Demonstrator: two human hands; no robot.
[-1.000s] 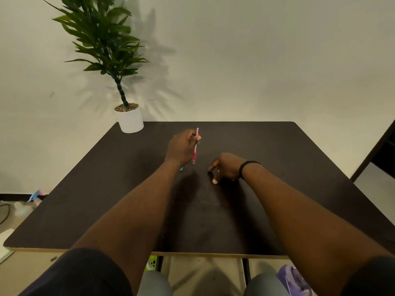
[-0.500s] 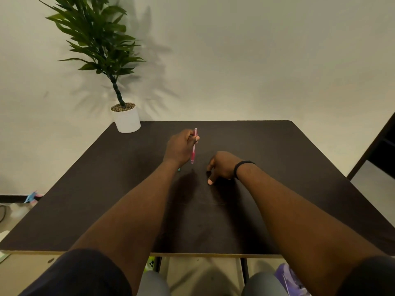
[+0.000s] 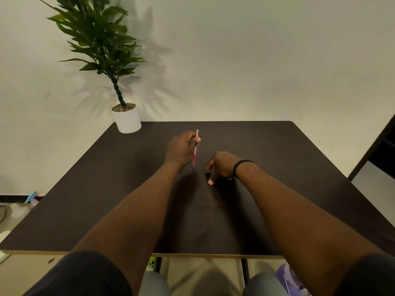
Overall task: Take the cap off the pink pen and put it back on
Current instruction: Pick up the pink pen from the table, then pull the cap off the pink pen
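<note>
My left hand [image 3: 181, 150] is shut on the pink pen [image 3: 195, 155] and holds it nearly upright above the middle of the dark table [image 3: 288, 159]. The pen's darker grip end points down, with the tip just above the tabletop. My right hand [image 3: 221, 166] rests on the table a little to the right of the pen, apart from it. Its fingers are curled under and the thumb tip shows. Whether the curled fingers hold anything, I cannot tell. No separate cap is visible.
A potted plant in a white pot [image 3: 127, 121] stands at the table's far left corner against the wall. A black band [image 3: 242, 165] is on my right wrist. Dark furniture [image 3: 382, 146] stands at the right edge, and small items lie on the floor at the left.
Both hands keep almost the same pose, and the pen stays upright in my left hand. Only the view has shifted slightly.
</note>
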